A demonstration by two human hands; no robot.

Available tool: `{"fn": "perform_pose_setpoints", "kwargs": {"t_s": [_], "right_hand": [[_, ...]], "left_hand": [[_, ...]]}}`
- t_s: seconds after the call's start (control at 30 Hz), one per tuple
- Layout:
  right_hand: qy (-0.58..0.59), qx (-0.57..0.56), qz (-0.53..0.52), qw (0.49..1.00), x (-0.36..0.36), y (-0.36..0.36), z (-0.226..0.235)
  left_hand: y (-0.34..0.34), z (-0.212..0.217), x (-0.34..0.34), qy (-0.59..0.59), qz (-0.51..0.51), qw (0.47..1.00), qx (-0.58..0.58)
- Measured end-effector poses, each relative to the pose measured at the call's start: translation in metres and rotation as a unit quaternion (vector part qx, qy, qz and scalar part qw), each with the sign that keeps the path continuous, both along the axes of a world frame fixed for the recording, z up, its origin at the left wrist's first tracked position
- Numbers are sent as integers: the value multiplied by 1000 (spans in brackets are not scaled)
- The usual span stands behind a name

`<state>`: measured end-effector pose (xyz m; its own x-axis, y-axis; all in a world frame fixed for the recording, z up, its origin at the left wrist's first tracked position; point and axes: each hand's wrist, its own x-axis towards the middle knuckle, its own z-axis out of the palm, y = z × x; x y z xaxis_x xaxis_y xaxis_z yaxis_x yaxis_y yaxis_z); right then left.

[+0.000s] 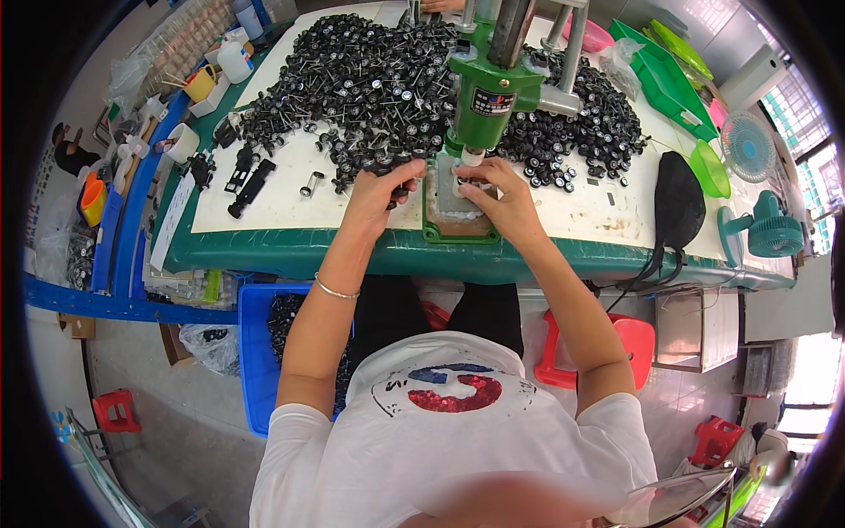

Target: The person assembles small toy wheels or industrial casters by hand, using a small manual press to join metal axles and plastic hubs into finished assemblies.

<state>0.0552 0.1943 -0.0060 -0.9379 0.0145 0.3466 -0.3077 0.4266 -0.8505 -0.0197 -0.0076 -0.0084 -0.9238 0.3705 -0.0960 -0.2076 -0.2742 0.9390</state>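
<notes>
A green bench press (482,114) stands over its base plate (458,231), with a white tip (473,157) above a small white post. My right hand (506,201) is at that post, thumb and fingers pinched together under the tip; what they hold is too small to make out. My left hand (378,195) is closed at the left side of the base, with small black wheels (393,204) showing between its fingers. Just beyond it spreads a large heap of black toy wheels on metal axles (361,84). More loose black wheels (572,145) lie right of the press.
One wheel-and-axle piece (311,184) and black plastic chassis parts (253,187) lie left of my hands. A black bag (678,202) hangs at the table's right edge, near teal fans (775,233). Below are a blue bin (255,370) and a red stool (629,343).
</notes>
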Motion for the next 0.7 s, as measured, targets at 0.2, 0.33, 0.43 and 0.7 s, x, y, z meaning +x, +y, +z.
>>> {"fn": "perform_pose_setpoints", "kwargs": {"t_s": [0.2, 0.33, 0.43, 0.7], "right_hand": [[39, -32, -26, 998, 2, -7, -13], [-34, -123, -6, 992, -3, -1, -15], [-67, -209, -8, 976, -4, 1, -12], [16, -381, -109, 918, -31, 79, 45]], "left_hand": [[17, 10, 10, 45, -2, 999, -2], [24, 8, 13, 82, 24, 996, -38], [28, -5, 10, 136, 13, 990, -45], [42, 9, 18, 187, -22, 978, -83]]}}
